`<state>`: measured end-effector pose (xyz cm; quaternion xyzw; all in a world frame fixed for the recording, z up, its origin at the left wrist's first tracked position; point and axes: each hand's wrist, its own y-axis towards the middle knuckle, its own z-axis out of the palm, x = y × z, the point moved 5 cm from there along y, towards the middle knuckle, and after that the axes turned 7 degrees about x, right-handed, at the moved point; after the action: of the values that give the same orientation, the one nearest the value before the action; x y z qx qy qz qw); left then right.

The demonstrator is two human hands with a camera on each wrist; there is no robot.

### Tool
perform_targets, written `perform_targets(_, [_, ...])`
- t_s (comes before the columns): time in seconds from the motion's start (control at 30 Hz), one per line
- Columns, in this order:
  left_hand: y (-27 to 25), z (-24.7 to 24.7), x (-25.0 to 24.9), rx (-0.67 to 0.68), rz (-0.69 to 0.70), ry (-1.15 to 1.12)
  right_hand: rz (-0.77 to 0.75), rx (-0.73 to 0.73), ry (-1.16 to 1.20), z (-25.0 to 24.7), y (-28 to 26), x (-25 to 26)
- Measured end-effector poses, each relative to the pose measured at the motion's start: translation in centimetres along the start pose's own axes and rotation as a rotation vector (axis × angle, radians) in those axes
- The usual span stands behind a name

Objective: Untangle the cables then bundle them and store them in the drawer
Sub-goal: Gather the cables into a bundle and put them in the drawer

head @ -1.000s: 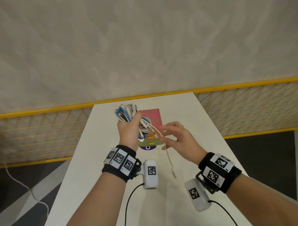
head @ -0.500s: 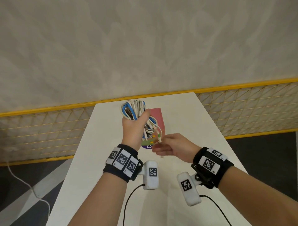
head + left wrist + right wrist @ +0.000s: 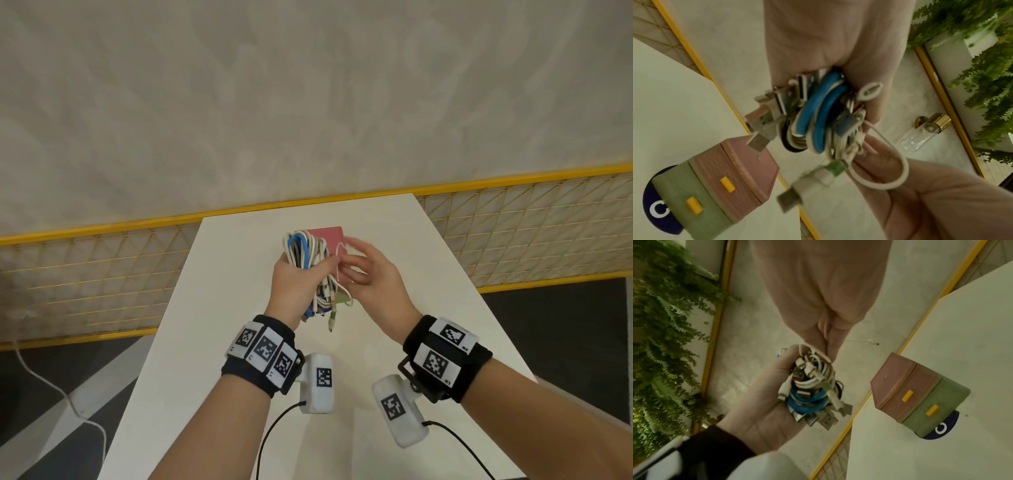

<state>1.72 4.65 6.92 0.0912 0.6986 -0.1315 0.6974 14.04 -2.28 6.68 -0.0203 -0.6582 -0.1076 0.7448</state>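
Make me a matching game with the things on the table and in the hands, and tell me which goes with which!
Things:
1. bundle of white and blue coiled cables
2. loose thin white cable loop
3. pink top drawer with a yellow handle
4. round dark blue sticker with a white letter

Places or states:
A. lies on the white table, partly under the green bottom drawer
B. gripped in the left hand
C. closed
D. pinched by the right hand

Pairs: 1-B, 2-D, 3-C, 4-A
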Motion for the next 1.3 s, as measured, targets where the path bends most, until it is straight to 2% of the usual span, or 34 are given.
perform_targets(0.17, [0.1,-0.4,-0.1,0.047,-0.012,0.037,0.025,0.226,0.158,0.6,-0.6,-0.6])
perform_targets(0.23, [0.0,-0.3,-0.2,0.104,-0.005,0.065,0.048,0.249,0.147,0.2,-0.6,-0.5])
perform_targets(0.3, [-0.2,-0.2,-0.3,0.169,0.017,0.094,0.030,0.169,-0.023,-1.0,0.1,-0.3])
perform_targets(0.37, [-0.6,0.0,-0.4,0.227,0.041,0.100,-0.005,0.030,-0.351,-2.6,0.8,0.0])
perform_targets(0.4, [-0.7,0.2,-0.4,0.258,0.040,0.086,-0.026,0.011,-0.514,-3.0,1.1,0.2])
perform_targets(0.47, [-1.0,0.4,-0.6,0.310,0.037,0.049,-0.059,0.064,-0.743,-3.1,1.6,0.3])
perform_targets(0.6, [-1.2,0.7,-0.6,0.395,0.046,0.049,-0.056,0.178,-0.883,-2.9,2.4,0.0])
perform_targets(0.7, [-1.1,0.4,-0.6,0.398,0.054,0.084,0.013,0.216,-0.767,-2.9,2.5,-0.4])
perform_targets(0.83, [-0.6,0.0,-0.2,0.309,0.085,0.138,0.092,0.104,-0.396,-2.8,2.2,-0.5])
perform_targets(0.93, [-0.1,-0.1,0.3,0.225,0.098,0.172,0.120,0.092,-0.241,-2.0,1.8,-0.5])
perform_targets(1.0, [0.2,-0.2,0.8,0.198,0.090,0.191,0.138,0.117,-0.224,-1.3,1.6,-0.4])
perform_targets(1.17, [0.2,-0.1,1.9,0.242,0.036,0.192,0.231,0.229,-0.275,-0.2,1.3,-0.3])
perform_targets(1.3, [1.3,-0.7,2.7,0.202,0.004,0.272,0.291,0.313,-0.352,-0.3,1.3,-1.0])
